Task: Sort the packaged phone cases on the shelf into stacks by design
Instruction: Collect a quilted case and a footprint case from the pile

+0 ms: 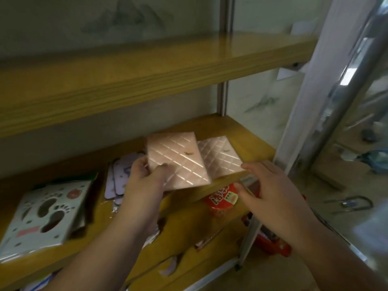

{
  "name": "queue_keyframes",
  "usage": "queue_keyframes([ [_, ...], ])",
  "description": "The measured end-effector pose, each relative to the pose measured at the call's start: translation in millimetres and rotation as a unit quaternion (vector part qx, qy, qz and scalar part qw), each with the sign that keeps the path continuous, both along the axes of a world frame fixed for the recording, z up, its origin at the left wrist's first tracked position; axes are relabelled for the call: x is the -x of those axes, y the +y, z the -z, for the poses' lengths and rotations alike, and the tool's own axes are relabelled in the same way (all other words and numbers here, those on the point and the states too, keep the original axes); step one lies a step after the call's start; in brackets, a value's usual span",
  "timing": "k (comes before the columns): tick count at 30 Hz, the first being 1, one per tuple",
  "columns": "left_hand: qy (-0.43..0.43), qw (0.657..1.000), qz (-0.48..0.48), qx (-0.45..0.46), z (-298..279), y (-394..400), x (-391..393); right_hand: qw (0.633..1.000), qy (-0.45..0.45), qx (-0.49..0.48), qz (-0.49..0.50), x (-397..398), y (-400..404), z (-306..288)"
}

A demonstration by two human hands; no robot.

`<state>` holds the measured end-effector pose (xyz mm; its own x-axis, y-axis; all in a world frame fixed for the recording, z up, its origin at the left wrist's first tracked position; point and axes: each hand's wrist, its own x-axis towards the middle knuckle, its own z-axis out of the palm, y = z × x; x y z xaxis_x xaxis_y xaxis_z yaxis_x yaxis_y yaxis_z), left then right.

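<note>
My left hand (144,181) grips a pink quilted phone case pack (178,160) by its lower left corner, holding it above the wooden shelf (247,131). A second pink quilted pack (220,156) lies on the shelf just to its right, partly under the held one. My right hand (268,185) hovers with fingers spread at that pack's near edge. Left of my left hand is a pile of lilac patterned packs (117,177). Further left lies a white pack with paw prints and footprint cut-outs (44,211) on top of other packs.
An upper wooden shelf (147,68) overhangs. Below the working shelf a red snack tub (222,200) and other packets sit on a lower shelf. A metal upright (222,95) stands at the back. Glass panels and a metal frame (336,101) close the right side.
</note>
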<state>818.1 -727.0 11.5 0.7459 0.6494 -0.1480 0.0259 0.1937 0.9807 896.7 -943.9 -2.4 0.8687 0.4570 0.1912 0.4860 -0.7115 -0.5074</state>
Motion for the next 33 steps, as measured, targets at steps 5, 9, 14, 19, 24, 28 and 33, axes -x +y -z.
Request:
queue_keyframes([
  [5,0.039,0.999,0.027,-0.026,17,-38,-66,0.999,0.009,-0.001,-0.032,-30,-35,3],
  [9,0.082,0.985,0.019,-0.153,29,-52,-99,0.999,0.014,-0.003,-0.049,-42,-47,4],
  [14,0.182,0.911,0.02,-0.37,44,-51,-121,0.996,0.026,0.0,-0.083,-50,-52,0],
  [19,0.3,0.864,0.048,-0.402,41,-57,-112,0.994,0.011,-0.009,-0.105,-59,-42,9],
  [24,0.297,0.84,0.068,-0.45,30,-55,-76,0.991,0.017,-0.012,-0.133,-63,-19,19],
  [28,0.243,0.85,0.034,-0.466,20,-48,-39,0.987,0.001,-0.036,-0.156,-65,13,22],
  [33,0.215,0.812,-0.033,-0.541,13,-24,20,0.976,-0.017,-0.045,-0.211,-44,51,15],
])
